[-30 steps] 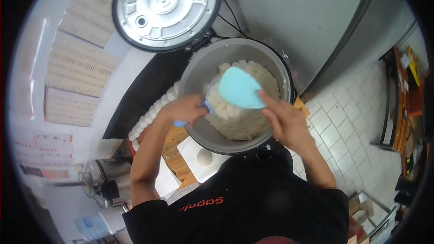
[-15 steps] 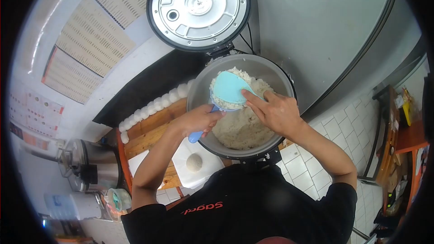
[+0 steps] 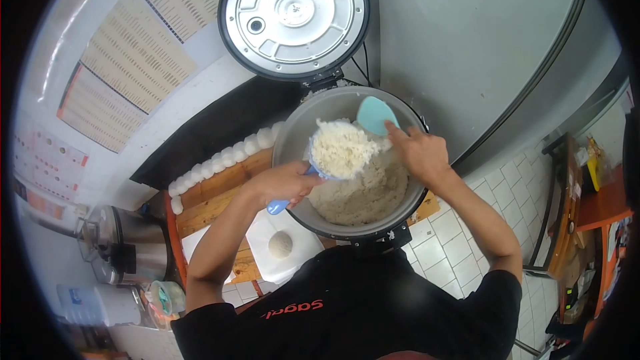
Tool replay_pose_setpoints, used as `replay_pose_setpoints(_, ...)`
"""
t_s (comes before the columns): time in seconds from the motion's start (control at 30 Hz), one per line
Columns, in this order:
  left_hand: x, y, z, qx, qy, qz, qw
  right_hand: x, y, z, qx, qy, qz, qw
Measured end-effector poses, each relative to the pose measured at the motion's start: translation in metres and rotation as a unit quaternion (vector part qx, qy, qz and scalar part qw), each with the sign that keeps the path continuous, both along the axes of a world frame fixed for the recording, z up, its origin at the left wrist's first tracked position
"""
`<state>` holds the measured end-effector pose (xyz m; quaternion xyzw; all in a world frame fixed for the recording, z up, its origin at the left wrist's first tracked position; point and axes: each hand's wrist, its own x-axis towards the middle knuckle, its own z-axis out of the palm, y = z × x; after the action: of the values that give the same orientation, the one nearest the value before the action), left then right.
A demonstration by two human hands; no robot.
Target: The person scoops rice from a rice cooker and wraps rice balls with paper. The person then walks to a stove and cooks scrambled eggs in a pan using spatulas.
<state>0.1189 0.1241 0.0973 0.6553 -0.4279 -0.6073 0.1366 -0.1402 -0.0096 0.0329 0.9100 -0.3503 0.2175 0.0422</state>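
My left hand [image 3: 292,182] grips the blue handle [image 3: 278,207] of a scoop whose bowl is heaped with white rice [image 3: 341,151]. It holds the scoop over the open rice cooker [image 3: 288,139]. In my right hand [image 3: 423,155] is a light teal rice paddle [image 3: 377,115], its blade raised near the pot's far right wall, apart from the heap. More cooked rice [image 3: 363,201] lies in the bottom of the pot. Below my left forearm, a round rice portion [image 3: 280,245] rests on white paper [image 3: 262,257].
The cooker's lid [image 3: 295,10] stands open at the back. A row of white rounded pieces [image 3: 220,160] lines the wooden table [image 3: 212,204]. A grey fridge [image 3: 467,47] stands at the right, and another metal cooker [image 3: 137,243] at the left.
The paddle has lifted off the rice heap and moved right with my right hand, exposing the loose rice on the scoop. My left hand has shifted slightly left.
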Motion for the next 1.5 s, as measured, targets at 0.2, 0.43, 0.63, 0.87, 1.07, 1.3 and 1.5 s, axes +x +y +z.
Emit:
replay_pose_setpoints(0.2,0.003,-0.006,-0.014,-0.098,-0.113,0.097,0.984,0.020,0.017,0.013,0.048,-0.277,0.137,0.950)
replay_pose_setpoints(0.43,0.000,0.000,-0.030,-0.072,0.054,0.169,0.981,0.019,0.035,0.001,-0.029,-0.070,0.010,0.997)
replay_pose_setpoints(0.63,0.004,0.005,-0.017,-0.109,-0.065,0.104,0.987,0.005,-0.003,0.029,0.085,-0.158,0.012,0.984)
replay_pose_setpoints(0.87,-0.013,0.007,-0.015,-0.118,-0.152,0.026,0.981,0.026,0.004,0.066,0.219,-0.078,0.129,0.964)
replay_pose_setpoints(1.07,0.015,0.011,-0.040,-0.132,-0.026,0.149,0.980,-0.012,-0.004,0.046,0.224,-0.049,0.032,0.973)
replay_pose_setpoints(1.3,0.008,0.014,-0.048,-0.171,0.179,0.282,0.927,0.028,0.083,0.012,0.071,-0.140,-0.030,0.987)
replay_pose_setpoints(1.5,0.040,0.054,-0.040,-0.186,0.207,0.266,0.923,0.004,0.101,0.011,0.090,-0.060,-0.114,0.988)
